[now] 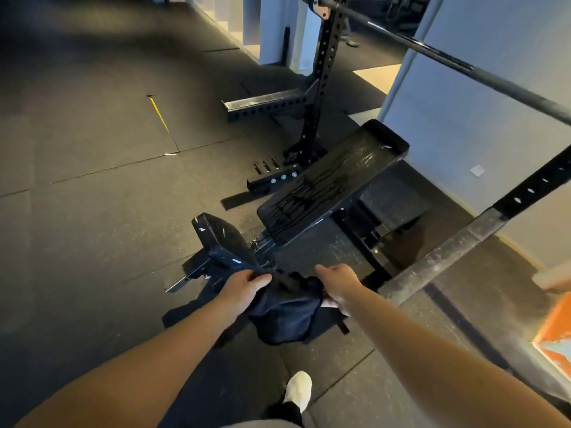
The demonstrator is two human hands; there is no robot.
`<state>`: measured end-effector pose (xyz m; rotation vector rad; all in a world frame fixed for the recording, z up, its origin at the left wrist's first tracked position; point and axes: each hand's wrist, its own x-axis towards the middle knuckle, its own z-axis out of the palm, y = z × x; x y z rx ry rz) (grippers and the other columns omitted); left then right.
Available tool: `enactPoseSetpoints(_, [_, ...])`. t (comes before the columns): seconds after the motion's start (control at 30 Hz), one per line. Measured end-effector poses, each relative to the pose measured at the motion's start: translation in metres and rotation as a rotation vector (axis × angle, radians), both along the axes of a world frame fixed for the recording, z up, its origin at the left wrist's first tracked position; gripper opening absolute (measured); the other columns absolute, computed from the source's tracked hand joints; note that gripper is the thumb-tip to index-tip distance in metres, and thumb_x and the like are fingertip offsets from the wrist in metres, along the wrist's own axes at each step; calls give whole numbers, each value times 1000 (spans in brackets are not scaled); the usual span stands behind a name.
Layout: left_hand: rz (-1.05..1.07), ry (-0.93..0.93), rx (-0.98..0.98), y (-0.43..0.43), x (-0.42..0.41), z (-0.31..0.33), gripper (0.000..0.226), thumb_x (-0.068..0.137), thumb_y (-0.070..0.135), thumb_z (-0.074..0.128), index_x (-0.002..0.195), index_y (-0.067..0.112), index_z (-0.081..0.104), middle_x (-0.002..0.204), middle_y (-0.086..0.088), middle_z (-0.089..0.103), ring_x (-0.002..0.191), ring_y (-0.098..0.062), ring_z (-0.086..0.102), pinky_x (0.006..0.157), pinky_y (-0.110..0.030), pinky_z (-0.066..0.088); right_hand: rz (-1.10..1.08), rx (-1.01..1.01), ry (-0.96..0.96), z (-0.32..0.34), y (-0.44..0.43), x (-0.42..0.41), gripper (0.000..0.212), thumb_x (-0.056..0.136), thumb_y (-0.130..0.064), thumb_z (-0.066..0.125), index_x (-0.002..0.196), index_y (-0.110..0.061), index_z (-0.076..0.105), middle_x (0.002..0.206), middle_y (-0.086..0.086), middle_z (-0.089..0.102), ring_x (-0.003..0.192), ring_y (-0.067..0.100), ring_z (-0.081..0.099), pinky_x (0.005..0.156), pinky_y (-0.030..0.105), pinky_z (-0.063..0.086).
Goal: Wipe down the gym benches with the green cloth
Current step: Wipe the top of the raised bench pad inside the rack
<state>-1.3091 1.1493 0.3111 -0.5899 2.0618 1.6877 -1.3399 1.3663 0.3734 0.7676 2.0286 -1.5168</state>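
L hand [247, 285] & R hand [336, 284]: fingers curled, both gripping dark cloth [284, 316], bunched btwn them. The bench [333, 180] sits just beyond the fingers, its seat pad [222, 239] nearest L.

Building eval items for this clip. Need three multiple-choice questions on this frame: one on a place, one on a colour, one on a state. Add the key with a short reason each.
1. Where is the cloth?
A. Spread flat on the back pad
B. Held between both hands, in front of the seat pad
C. Draped over the barbell

2. What colour is the visible shoe?
A. White
B. Red
C. Black

3. What state is the back pad's top surface in?
A. Covered by a towel
B. Marked with shiny streaks
C. Torn open, foam showing

Key:
1 B: the left hand and right hand grip the cloth in the air, short of the seat pad.
2 A: the shoe at the bottom edge is white.
3 B: the back pad is bare, with glossy streaks along it.
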Motion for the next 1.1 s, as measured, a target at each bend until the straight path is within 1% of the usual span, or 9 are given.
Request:
enactPoseSetpoints(0.1, [36, -3, -42, 11, -36, 12, 41, 73, 49, 81, 106, 27, 73, 106, 4, 75, 103, -20, 69, 98, -49, 54, -9, -182, -131, 3, 24, -41, 16, 99, -9, 65, 96, 1, 52, 103, 19, 65, 97, 36, 70, 78, 46, 62])
enactPoseSetpoints(0.2, [7, 45, -167, 26, -68, 26, 23, 90, 29, 74, 112, 27, 68, 107, 4, 72, 104, -17, 66, 96, -43, 55, 111, -285, -184, 9, 51, -82, 16, 96, 0, 65, 107, 6, 57, 110, 22, 68, 94, 33, 71, 74, 40, 61])
enactPoseSetpoints(0.3, [-43, 117, -290, 38, -97, 30, 25, 93, 30, 71, 116, 27, 65, 107, 6, 70, 101, -14, 66, 94, -42, 56, 132, -304, -112, 5, 69, -117, 23, 92, 9, 65, 111, -1, 56, 104, 17, 64, 93, 29, 67, 78, 40, 58])
enactPoseSetpoints(0.47, [-55, 128, -467, 54, -155, 29, 29, 91, 34, 73, 115, 21, 63, 105, 1, 66, 99, -18, 63, 92, -38, 53, 162, -100, 2, -24, 93, -170, 51, 87, 5, 73, 132, -7, 52, 116, 19, 60, 87, 27, 62, 74, 40, 57])
enactPoseSetpoints(0.6, [-96, 111, -472, 55, -208, 16, 21, 91, 33, 72, 105, 17, 69, 100, 1, 68, 99, -20, 64, 82, -31, 47, 185, 12, 19, -37, 102, -208, 70, 77, -16, 88, 136, -8, 52, 120, 11, 61, 104, 30, 65, 81, 42, 58])
enactPoseSetpoints(0.73, [-212, 176, -486, 59, -262, 7, 21, 97, 29, 66, 114, 19, 71, 108, 2, 69, 106, -20, 64, 88, -32, 49, 493, 58, 48, -29, 108, -240, 62, 80, -25, 88, 134, -9, 63, 127, 1, 64, 118, 19, 59, 99, 32, 48])
enactPoseSetpoints(0.83, [-367, 173, -395, 61, -308, 8, 26, 99, 37, 62, 119, 25, 72, 116, 11, 68, 113, -13, 62, 98, -32, 49, 764, 307, 146, -23, 107, -271, 39, 84, -25, 83, 121, -15, 74, 115, -4, 70, 109, 13, 63, 94, 27, 47])
enactPoseSetpoints(0.97, [-779, 152, -530, 61, -376, 15, 48, 77, 67, 71, 114, 38, 71, 118, 12, 64, 113, -12, 57, 100, -41, 48, 711, 455, 183, -15, 106, -314, 20, 92, -28, 74, 106, -15, 78, 104, 0, 73, 97, 16, 66, 87, 32, 51])
enactPoseSetpoints(1.1, [-867, 352, -705, 74, -444, 18, 47, 85, 54, 71, 119, 22, 70, 126, 6, 51, 126, -20, 40, 107, -45, 38, 495, 486, 143, -15, 109, -355, 25, 90, -40, 73, 88, -15, 72, 89, 2, 70, 84, 19, 64, 72, 32, 48])
